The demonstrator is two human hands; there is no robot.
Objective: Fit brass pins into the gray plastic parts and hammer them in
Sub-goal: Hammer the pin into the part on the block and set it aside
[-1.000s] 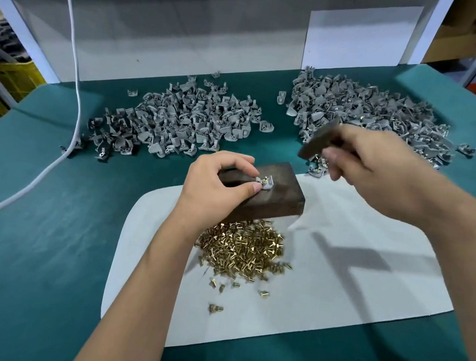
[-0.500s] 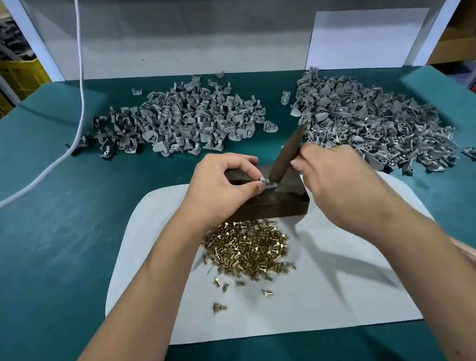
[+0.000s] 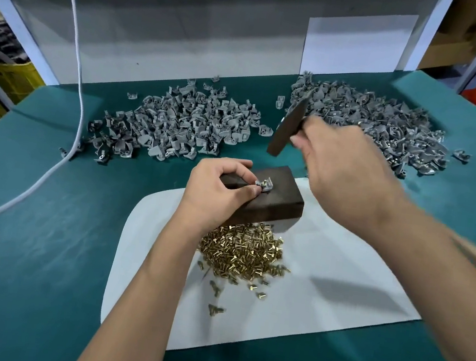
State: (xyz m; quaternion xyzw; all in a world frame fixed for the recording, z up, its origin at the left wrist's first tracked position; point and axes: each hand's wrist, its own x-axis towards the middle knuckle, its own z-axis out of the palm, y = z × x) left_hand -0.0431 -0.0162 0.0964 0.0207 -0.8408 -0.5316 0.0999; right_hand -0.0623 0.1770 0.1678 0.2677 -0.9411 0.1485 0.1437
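Hammer [image 3: 287, 127] now raised at upper centre in right hand [image 3: 343, 176] (fingers wrapped round it) after a strike; left hand [image 3: 217, 189] pinches gray part [image 3: 265, 183] on block [image 3: 270, 198], another blow likely.

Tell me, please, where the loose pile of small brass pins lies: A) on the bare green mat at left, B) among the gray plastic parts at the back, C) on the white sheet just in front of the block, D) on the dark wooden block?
C: the pile of small brass pins rests on the white sheet, right at the near edge of the dark wooden block.
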